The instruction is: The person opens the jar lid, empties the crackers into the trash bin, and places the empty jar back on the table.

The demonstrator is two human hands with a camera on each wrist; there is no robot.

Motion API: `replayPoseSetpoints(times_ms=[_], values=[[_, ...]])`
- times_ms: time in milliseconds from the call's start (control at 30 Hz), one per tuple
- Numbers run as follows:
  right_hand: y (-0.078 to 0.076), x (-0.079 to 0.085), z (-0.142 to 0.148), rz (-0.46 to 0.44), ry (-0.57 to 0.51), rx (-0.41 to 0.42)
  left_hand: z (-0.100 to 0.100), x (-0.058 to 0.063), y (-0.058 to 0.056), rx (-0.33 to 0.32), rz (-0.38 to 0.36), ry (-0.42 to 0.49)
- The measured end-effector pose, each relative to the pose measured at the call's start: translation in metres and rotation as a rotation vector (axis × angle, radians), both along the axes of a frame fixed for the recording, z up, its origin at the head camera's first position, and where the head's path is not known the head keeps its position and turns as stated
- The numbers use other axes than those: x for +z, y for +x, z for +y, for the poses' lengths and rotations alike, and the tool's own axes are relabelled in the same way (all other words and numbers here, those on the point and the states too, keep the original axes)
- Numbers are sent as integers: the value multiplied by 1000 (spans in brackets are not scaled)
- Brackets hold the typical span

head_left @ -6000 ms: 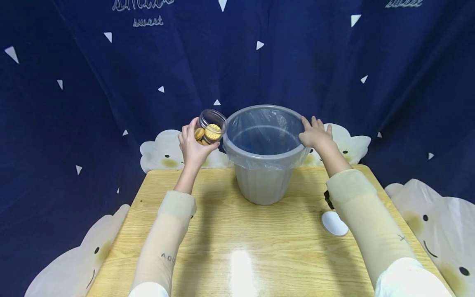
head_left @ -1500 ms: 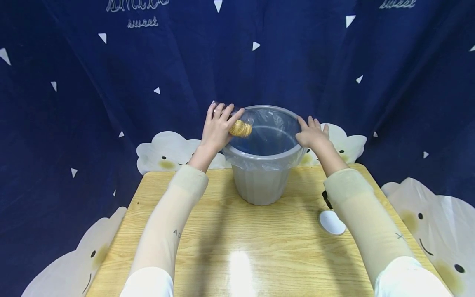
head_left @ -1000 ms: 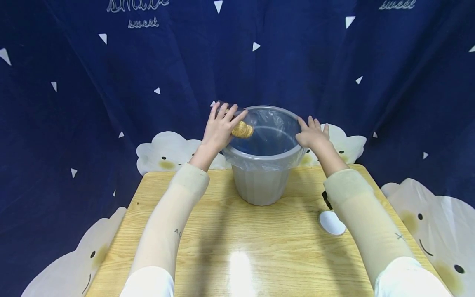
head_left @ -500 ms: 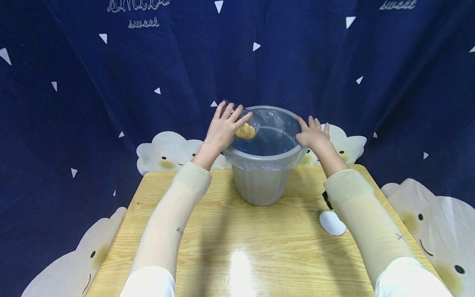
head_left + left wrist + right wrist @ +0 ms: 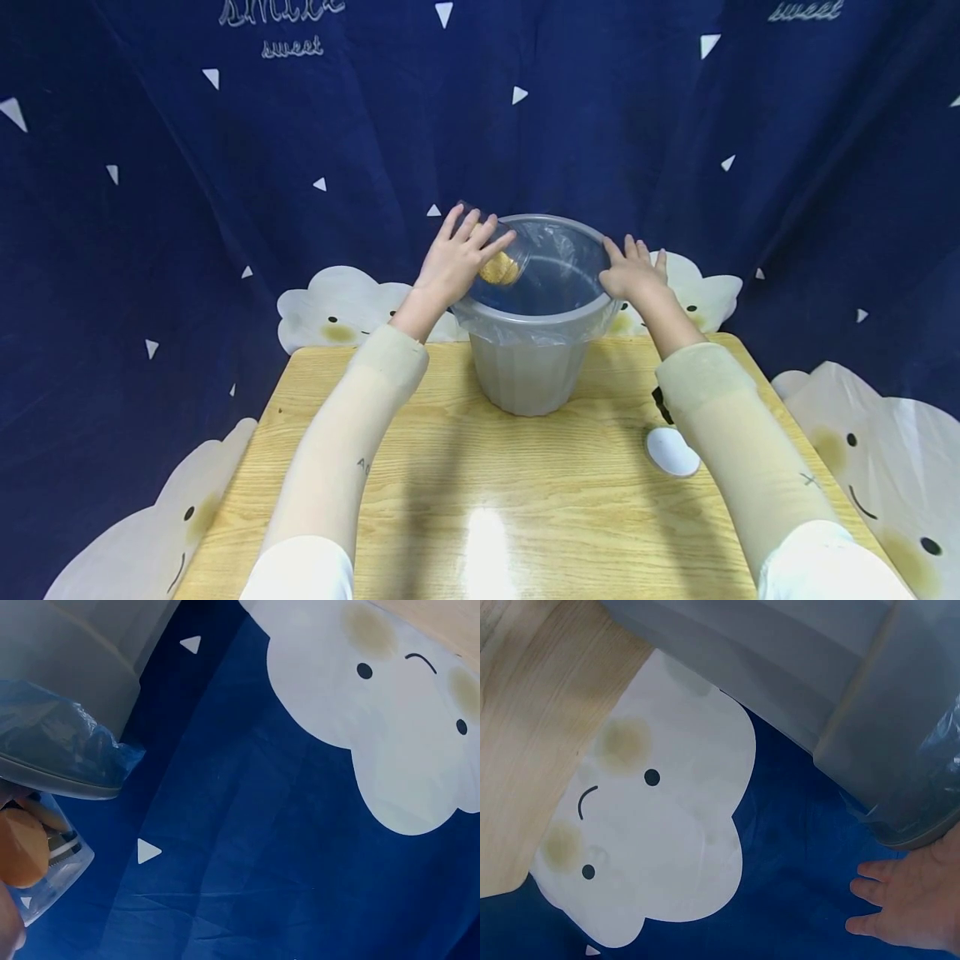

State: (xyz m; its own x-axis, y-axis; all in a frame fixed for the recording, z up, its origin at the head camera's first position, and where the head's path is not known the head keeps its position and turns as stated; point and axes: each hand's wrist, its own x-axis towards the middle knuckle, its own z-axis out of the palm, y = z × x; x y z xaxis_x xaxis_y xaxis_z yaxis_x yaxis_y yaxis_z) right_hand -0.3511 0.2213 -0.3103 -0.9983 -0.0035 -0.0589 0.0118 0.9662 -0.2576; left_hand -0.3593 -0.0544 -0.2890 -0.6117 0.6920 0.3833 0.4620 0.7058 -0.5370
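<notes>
My left hand (image 5: 457, 254) holds a clear plastic jar (image 5: 522, 240) from above, tipped sideways over the left rim of a grey trash bin (image 5: 528, 371). Round yellow cookies (image 5: 499, 269) show inside the jar, gathered towards its mouth. In the left wrist view, the clear jar (image 5: 64, 879) sits just outside the bin's rim, partly cut off by the frame. A thin see-through bag (image 5: 487, 327) lines the bin and folds over its rim. My right hand (image 5: 636, 273) rests on the right rim, fingers straight and spread; its thumb is hidden.
The bin stands near the far edge of a wooden table (image 5: 555, 487). A round white lid (image 5: 672, 452) lies on the right, with a small black object (image 5: 662, 405) partly behind my right sleeve. A dark blue curtain (image 5: 375, 125) hangs behind.
Six seconds ago the jar stood fairly upright left of the bin. It has since been turned over the rim, drifting slightly right lately. My right hand stays on the rim.
</notes>
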Motion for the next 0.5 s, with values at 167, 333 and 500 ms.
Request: replayPoseSetpoints(times_ms=[167, 333, 500], values=[[0, 0, 0, 2, -4, 1, 1, -1, -1, -29, 23, -23], [1, 0, 0, 2, -5, 3, 2, -2, 0, -37, 53, -54], [1, 0, 0, 5, -4, 5, 2, -2, 0, -55, 78, -77]])
